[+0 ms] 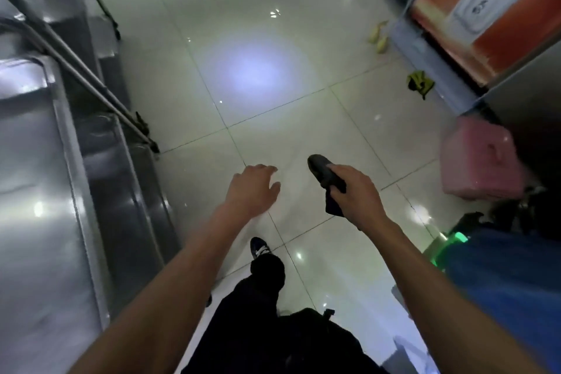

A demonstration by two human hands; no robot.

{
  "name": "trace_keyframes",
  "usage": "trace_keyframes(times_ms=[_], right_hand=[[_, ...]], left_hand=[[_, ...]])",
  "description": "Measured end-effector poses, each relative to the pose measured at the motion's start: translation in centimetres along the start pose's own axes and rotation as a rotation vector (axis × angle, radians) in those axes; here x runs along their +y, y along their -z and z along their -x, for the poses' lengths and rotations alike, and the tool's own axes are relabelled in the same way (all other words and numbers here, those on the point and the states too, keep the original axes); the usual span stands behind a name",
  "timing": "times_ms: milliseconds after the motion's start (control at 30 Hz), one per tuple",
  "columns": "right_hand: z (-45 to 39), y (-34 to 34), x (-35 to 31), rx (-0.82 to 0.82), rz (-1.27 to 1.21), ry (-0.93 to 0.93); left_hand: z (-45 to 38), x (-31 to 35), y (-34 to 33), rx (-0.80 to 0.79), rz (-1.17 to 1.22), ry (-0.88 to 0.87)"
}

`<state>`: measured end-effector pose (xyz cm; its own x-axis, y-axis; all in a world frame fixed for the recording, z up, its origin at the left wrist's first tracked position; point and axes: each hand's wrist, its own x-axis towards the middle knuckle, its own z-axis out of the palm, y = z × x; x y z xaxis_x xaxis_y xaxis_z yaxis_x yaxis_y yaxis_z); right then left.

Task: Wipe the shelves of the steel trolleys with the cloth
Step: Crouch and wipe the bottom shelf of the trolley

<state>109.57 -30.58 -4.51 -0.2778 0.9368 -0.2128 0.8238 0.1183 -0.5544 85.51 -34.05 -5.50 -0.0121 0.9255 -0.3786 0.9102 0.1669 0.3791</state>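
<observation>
Above the tiled floor, the right hand grips a dark cloth — it hangs from the fist. Left hand is relaxed, holding nothing; the steel trolley stands at left, apart from both hands.

1. Steel trolley, left: cut off by the left and near edges; surfaces smeared by motion blur, shelf count unclear.
2. Cloth: mostly hidden inside the right hand; only a dark corner hangs out.
3. Pink box, right: blurred, kind unreadable.
4. Yellow-black item, far right on the floor: too small to identify.
5. Orange panel: white label's print illegible, cut by the far and right edges.
</observation>
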Motion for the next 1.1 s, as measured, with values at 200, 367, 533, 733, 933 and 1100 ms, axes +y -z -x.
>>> trace_keyframes(times_ms=[200,367,533,733,933,1100], right_hand=[[-10.5,0.7,-4.5,-0.103,0.039,0.190],[-17.5,-0.2,-7.5,-0.248,0.031,0.307],[-24.4,-0.9,-9.7,-0.378,0.067,0.446],[-32.0,-0.6,-11.2,-0.551,0.092,0.605],[-36.6,-3.0,-14.6,-0.704,0.161,0.753],[-37.2,-6.6,-18.1,-0.826,0.256,0.886]], left_hand=[[-4.9,-2.5,5.3,0.082,0.042,0.144],[-6.9,-4.7,7.5,0.151,0.069,0.308],[-8.8,-6.3,7.7,0.171,0.159,0.507],[-11.3,-5.3,9.0,0.170,0.217,0.736],[-11.2,-5.3,8.1,0.271,0.380,0.947],[-9.5,-6.6,5.4,0.283,0.542,1.116]])
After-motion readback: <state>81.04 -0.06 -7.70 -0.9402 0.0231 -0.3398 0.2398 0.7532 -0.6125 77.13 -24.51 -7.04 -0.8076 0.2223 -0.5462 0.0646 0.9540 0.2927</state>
